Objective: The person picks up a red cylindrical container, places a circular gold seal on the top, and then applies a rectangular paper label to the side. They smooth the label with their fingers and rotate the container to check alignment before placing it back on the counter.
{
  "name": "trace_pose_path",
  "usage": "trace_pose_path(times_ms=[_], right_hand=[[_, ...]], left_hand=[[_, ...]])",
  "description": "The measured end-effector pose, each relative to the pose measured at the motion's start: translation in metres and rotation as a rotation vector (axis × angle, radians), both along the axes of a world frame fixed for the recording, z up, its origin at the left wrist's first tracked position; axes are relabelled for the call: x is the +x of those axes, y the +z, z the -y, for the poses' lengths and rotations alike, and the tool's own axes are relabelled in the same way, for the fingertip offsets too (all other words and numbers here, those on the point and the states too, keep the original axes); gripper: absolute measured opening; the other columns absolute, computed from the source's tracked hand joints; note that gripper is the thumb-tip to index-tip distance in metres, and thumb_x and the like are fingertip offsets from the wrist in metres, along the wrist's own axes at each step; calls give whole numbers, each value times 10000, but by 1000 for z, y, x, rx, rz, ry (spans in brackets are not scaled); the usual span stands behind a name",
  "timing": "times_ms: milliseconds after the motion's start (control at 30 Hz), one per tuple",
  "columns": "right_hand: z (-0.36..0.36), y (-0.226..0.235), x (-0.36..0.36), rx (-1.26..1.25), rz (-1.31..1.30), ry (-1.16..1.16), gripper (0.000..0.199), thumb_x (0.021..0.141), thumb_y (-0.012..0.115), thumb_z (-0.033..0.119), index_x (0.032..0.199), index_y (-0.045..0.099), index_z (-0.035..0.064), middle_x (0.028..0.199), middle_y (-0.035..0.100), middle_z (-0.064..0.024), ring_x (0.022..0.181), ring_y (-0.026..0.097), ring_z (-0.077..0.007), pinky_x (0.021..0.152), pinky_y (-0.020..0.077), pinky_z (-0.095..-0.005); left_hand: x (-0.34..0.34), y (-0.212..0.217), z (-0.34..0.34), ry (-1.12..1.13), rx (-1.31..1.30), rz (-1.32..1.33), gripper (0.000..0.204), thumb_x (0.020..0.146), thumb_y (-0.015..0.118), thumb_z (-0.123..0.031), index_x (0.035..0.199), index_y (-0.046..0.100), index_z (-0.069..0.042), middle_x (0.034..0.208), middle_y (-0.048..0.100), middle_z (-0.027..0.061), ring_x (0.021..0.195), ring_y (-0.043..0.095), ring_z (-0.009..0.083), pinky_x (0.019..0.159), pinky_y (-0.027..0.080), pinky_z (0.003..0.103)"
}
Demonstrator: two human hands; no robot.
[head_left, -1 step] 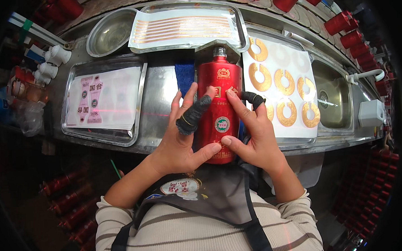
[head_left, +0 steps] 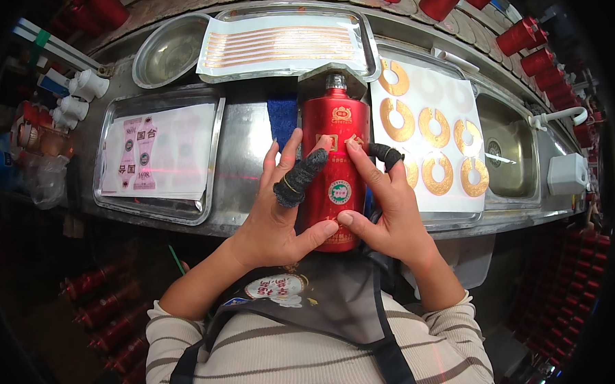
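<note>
A red bottle point(head_left: 334, 170) with a silvery neck leans back, its base toward me. Gold markings and a round green-and-white emblem point(head_left: 339, 190) show on its front. My left hand point(head_left: 274, 214) is open at its left side. The index finger, in a black finger cover point(head_left: 300, 178), and the thumb touch the bottle's front; the other fingers are spread in the air. On the right side my right hand point(head_left: 394, 212) is also open, with index fingertip and thumb on the front. Another black-covered finger of it reaches to the bottle's side. The thumb tips nearly meet low on the bottle.
Left stands a tray point(head_left: 211, 189) with printed decal sheets point(head_left: 182, 149). Behind are a metal bowl point(head_left: 144, 69) and a tray point(head_left: 366, 31) of gold-striped sheets. To the right lie gold ring decals point(head_left: 435, 127) on white paper, beside a sink point(head_left: 527, 189). A blue cloth point(head_left: 282, 117) lies near the bottle.
</note>
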State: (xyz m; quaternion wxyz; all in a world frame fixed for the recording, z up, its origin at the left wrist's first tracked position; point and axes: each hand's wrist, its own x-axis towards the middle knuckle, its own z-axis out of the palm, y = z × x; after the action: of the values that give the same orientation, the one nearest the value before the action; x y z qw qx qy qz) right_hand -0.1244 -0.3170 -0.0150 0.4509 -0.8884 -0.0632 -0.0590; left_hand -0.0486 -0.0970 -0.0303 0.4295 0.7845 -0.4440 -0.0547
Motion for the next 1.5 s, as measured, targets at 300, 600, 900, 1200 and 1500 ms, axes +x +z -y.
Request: trace_pose_path(times_ms=[300, 600, 900, 1200, 1500], right_hand=[[2, 17, 6, -26, -109, -6, 795, 814, 786, 333, 1534, 462, 241, 1363, 471, -268, 1191, 567, -439, 954, 517, -444], [-2, 9, 5, -30, -119, -2, 821, 831, 766, 328, 1565, 403, 272, 1328, 490, -279, 1156, 574, -437, 955, 507, -448], [-2, 13, 7, -68, -140, -13, 851, 821, 768, 355, 1575, 380, 282, 1328, 488, -297, 1157, 573, -452, 948, 513, -453], [1, 6, 10, -20, -57, 18, 883, 812, 776, 350, 1582, 364, 223, 1278, 520, -285, 1160, 546, -455, 966, 485, -460], [3, 11, 11, -25, -132, 28, 887, 815, 774, 349, 1589, 355, 236, 1225, 530, -293, 1069, 549, -426, 922, 488, -436]], left_hand=[[3, 5, 1, 9, -36, -15, 922, 857, 742, -388, 1591, 239, -148, 1637, 308, 173, 1518, 150, 498, 1171, 58, 687], [3, 5, 1, -33, -21, -42, 939, 827, 766, -344, 1589, 248, -167, 1636, 308, 166, 1521, 128, 506, 1165, 50, 699], [4, 6, 5, -22, 8, -26, 965, 795, 779, -336, 1584, 248, -174, 1638, 300, 155, 1500, 137, 545, 1154, 48, 724], [3, 7, 6, -15, 18, -24, 980, 772, 786, -334, 1580, 260, -161, 1631, 299, 181, 1502, 143, 538, 1156, 45, 724], [-3, -2, 6, 28, -98, -267, 1092, 801, 789, -324, 1612, 99, -82, 1656, 108, 293, 1537, 122, 472, 1206, 76, 628]])
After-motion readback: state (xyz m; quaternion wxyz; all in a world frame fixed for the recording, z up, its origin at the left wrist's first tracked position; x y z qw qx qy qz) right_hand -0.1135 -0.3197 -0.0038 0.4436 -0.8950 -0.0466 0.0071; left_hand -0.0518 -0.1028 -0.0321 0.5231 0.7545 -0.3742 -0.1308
